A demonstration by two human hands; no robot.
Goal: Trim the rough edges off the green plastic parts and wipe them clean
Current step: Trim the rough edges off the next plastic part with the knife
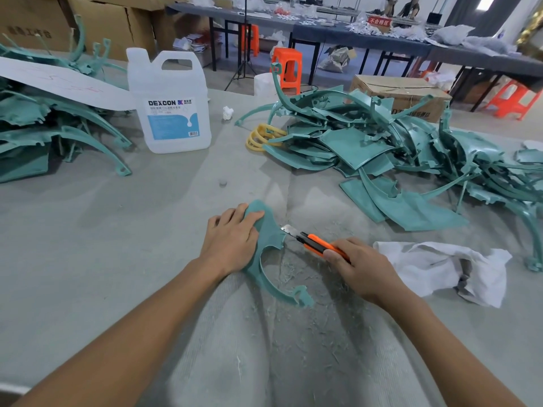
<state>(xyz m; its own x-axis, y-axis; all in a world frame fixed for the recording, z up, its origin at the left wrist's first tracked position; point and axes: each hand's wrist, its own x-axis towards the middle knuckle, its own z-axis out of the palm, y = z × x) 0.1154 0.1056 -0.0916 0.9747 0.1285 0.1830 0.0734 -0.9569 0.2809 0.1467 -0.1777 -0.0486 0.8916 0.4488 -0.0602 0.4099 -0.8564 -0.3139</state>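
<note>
A curved green plastic part [269, 239] lies flat on the grey table cover in front of me. My left hand [230, 237] lies over its upper end, fingers on the plastic, holding it down. My right hand [357, 267] grips an orange and black utility knife [316, 243]. The knife's bare blade tip touches the part's right edge. A crumpled white cloth [440, 267] lies just right of my right hand. Thin plastic shavings are scattered on the cover below the part.
A large heap of green parts [396, 160] fills the right side, another pile [44, 133] the far left under a white sheet. A clear DEXCON jug [170, 104] stands at the back centre. Yellow rings [263, 138] lie beside the right heap.
</note>
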